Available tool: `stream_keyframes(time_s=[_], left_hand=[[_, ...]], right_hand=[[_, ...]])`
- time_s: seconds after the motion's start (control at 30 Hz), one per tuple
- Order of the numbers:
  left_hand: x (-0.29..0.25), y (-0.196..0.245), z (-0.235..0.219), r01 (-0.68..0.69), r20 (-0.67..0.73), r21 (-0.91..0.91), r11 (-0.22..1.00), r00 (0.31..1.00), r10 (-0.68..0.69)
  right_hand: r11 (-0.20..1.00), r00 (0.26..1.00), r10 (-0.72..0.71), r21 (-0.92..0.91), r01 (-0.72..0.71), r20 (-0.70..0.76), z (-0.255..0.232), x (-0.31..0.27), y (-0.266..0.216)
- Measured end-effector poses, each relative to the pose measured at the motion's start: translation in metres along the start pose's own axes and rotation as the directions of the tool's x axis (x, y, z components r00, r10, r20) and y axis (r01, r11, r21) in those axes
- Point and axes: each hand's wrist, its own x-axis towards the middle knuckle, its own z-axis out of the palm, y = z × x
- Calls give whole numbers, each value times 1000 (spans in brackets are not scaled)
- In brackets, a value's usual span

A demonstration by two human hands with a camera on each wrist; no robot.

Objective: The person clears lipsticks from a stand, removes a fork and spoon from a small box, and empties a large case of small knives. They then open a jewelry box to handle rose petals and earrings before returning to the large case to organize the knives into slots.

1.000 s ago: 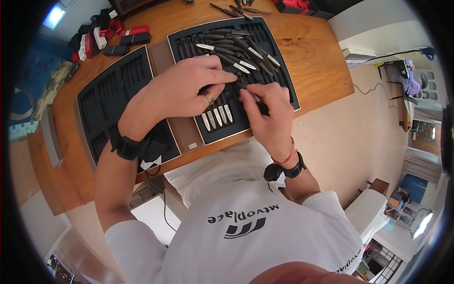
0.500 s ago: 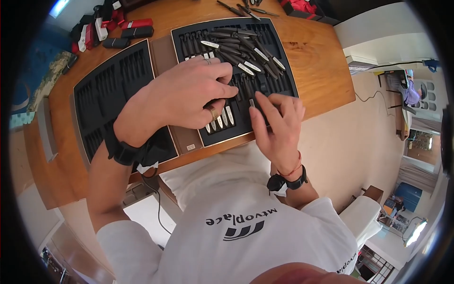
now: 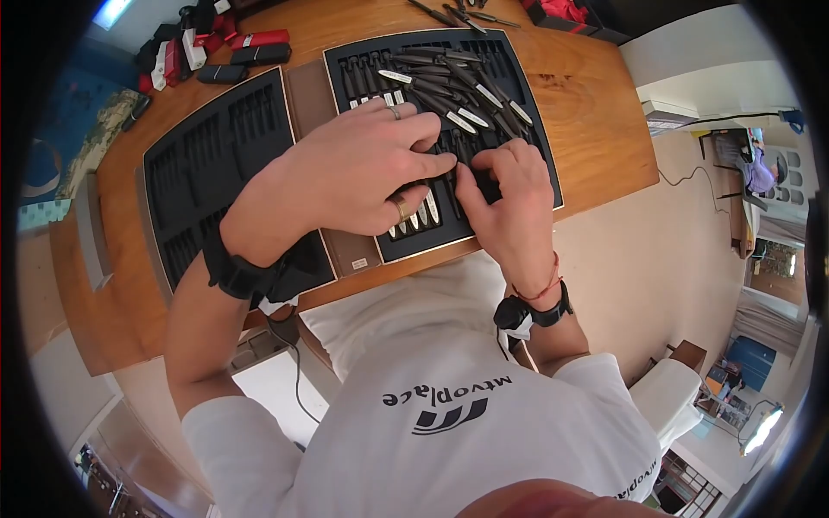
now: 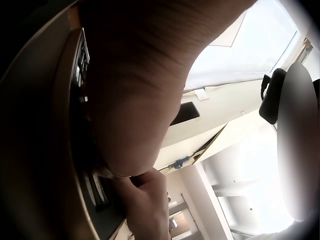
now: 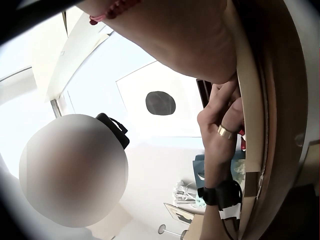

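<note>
Change first: at the last half-second the right hand (image 3: 514,194) stood off a little, thumb and fingers spread; it has now closed back in beside the left hand (image 3: 345,168). Both sets of fingertips meet over one spot in the lower part of the right-hand tray (image 3: 458,226). My read: attention is on a single narrow place, and the hands are sharing it.

Grip, left: not clenched. Index finger reaches out nearly straight to the spot, thumb held apart beneath it; I make out nothing gripped. Grip, right: thumb and index drawn near each other, other fingers bent, thumb touching or just beside a slim dark piece (image 3: 456,197). Cannot tell whether it is pinched; my wrist views hide the fingertips behind the hands.

Just beside the left thumb, a row of pale-ended pieces (image 3: 416,223) lies side by side in the same tray, partly under the hand. Beyond the fingers, a loose heap of dark pieces (image 3: 445,82), some with pale ends, lies crosswise over the upper part.

Left of it, the other tray (image 3: 203,177), dark and slotted. Farther out on the wooden table (image 3: 591,129), black cases (image 3: 261,55) and a few loose slim tools (image 3: 466,19) near the far edge.
</note>
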Motion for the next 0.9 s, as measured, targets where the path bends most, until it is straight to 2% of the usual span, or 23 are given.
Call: stream_keyframes(time_s=[0.13, 0.33, 0.43, 0.5, 0.63, 0.7, 0.8, 0.9], left_hand=[[0, -4, 5, 26, -27, -17, 1000, 999, -27], [2, -4, 0, -77, -30, -127, 989, 997, 74], [1, -6, -1, -43, 13, -96, 995, 999, 44], [0, -6, 1, -54, -56, -108, 993, 997, 48], [0, -2, -1, -71, -58, -63, 996, 996, 68], [0, 1, -4, -48, 7, -25, 999, 999, 48], [0, 4, -4, -23, 39, 14, 1000, 999, 23], [0, 7, -4, -14, 39, 40, 999, 999, 12]], right_hand=[[1000, 1000, 12, 28, -11, -16, -1, 0, 0], [998, 999, 26, 52, -24, -33, -2, -1, 0], [1000, 1000, -16, 23, 16, -13, -2, 0, -1], [999, 999, -26, 41, 28, -44, -2, 0, -2], [998, 997, -37, 48, 40, -62, -3, -3, -2], [989, 985, -139, 41, 144, -103, -2, -5, 2], [978, 975, -202, 24, 205, -93, -3, -8, 4], [979, 976, -200, 9, 202, -84, -3, -9, 3]])
